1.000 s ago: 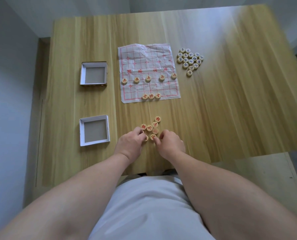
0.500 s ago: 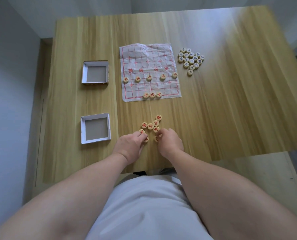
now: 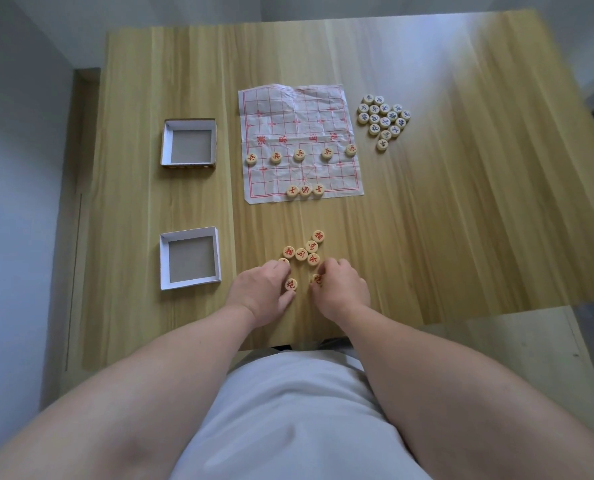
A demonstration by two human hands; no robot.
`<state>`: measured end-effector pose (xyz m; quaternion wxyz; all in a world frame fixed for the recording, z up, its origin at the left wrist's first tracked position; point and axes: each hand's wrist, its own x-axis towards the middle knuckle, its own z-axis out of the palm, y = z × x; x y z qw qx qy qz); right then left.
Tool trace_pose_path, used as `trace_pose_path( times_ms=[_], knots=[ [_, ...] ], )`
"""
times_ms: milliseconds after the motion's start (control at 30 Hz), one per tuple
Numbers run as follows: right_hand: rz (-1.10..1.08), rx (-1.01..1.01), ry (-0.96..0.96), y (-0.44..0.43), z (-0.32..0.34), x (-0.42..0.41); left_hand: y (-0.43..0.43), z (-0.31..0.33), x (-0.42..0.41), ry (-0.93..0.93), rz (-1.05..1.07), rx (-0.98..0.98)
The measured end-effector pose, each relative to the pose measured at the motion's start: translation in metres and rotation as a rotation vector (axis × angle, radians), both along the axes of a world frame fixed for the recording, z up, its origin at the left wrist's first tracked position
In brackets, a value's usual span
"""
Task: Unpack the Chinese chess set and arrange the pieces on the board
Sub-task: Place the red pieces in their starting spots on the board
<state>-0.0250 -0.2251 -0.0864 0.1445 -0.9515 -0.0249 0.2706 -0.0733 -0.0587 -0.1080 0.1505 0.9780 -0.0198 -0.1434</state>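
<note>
Nearest the camera, a person in a pale garment is reaching both bare forearms over the near edge of the wooden surface (image 3: 461,209). The hands are lying close together but not touching. The left hand (image 3: 260,292) is curling thumb and forefinger round a red piece (image 3: 291,284), which is lying flat with its character facing up. The right hand (image 3: 344,289) is pinching a second red piece (image 3: 318,279) that its fingers are partly hiding.

Just beyond the fingertips, the loose red pieces (image 3: 301,253) are lying in a small cluster, several touching one another; one is sitting against the left forefinger.

To the left of the hands, the near box half (image 3: 190,233) is sitting open side up. Farther back on the same side, the far box half (image 3: 188,123) is sitting the same way, well apart from it.

Beyond the cluster, the creased paper board (image 3: 288,109) is lying flat. A trio of red pieces (image 3: 305,190) is sitting side by side at the middle of its near edge, and five red soldiers (image 3: 299,154) are standing in a spaced row across it farther up.

To the right of the board's far half, the blue pieces (image 3: 383,121) are lying packed together on the surface.
</note>
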Motion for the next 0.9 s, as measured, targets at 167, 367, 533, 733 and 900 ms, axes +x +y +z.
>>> trace_pose_path(
  times_ms=[167, 367, 533, 733, 900],
  knots=[
    [0.058, 0.008, 0.01, -0.005, 0.001, 0.004, 0.0, 0.001, 0.001, -0.001, -0.042, -0.017],
    [-0.108, 0.031, -0.067, -0.004, 0.011, 0.042, 0.005, 0.016, 0.042, -0.044, 0.12, -0.055],
    [-0.213, 0.093, -0.112, 0.007, 0.018, 0.106, 0.023, 0.029, 0.111, -0.006, 0.43, -0.087],
    [-0.33, 0.112, -0.112, 0.019, 0.015, 0.179, 0.041, 0.029, 0.174, -0.001, 0.673, -0.146],
    [-0.324, 0.088, -0.087, 0.018, 0.005, 0.218, 0.05, 0.021, 0.199, 0.006, 0.696, -0.131]
  ],
)
